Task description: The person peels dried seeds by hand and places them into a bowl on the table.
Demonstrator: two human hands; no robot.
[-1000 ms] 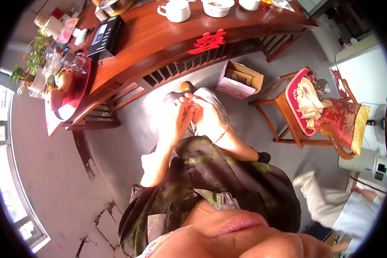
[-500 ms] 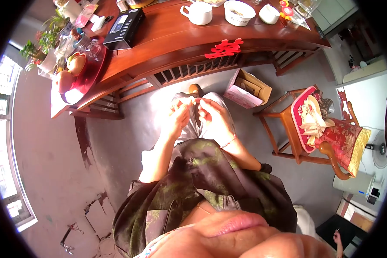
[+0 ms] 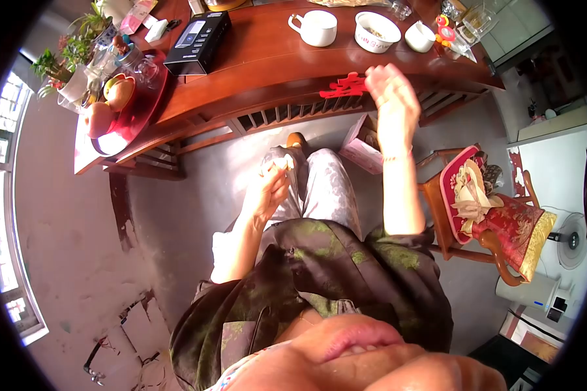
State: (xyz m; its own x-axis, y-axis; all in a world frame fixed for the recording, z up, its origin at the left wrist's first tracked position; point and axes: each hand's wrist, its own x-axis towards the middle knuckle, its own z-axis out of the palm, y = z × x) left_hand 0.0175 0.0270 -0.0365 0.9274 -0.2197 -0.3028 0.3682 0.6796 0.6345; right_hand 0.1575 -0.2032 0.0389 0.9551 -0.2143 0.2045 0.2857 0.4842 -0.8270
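Note:
My left hand (image 3: 271, 189) is held above my lap, its fingers closed in a pinch. A tiny pale thing (image 3: 287, 160) shows at its fingertips, too small to name. My right hand (image 3: 394, 98) is stretched forward at the desk's front edge, fingers extended, with nothing visible in them. Behind it on the desk stand a white bowl (image 3: 377, 34) with bits of something inside, a white mug (image 3: 316, 28) and a small white cup (image 3: 420, 37). A red paper cutout (image 3: 343, 86) on the desk front is partly covered by my right fingers.
The curved wooden desk (image 3: 261, 72) also bears a black box (image 3: 199, 42) and a red tray (image 3: 151, 98) with fruit. Below it on the floor is a cardboard box (image 3: 360, 146), partly hidden by my right arm. A wooden chair (image 3: 440, 215) with red cushions stands at the right.
My right hand has left my left hand and reached forward and right to the desk edge. The left hand stays pinched over my lap, slightly lower.

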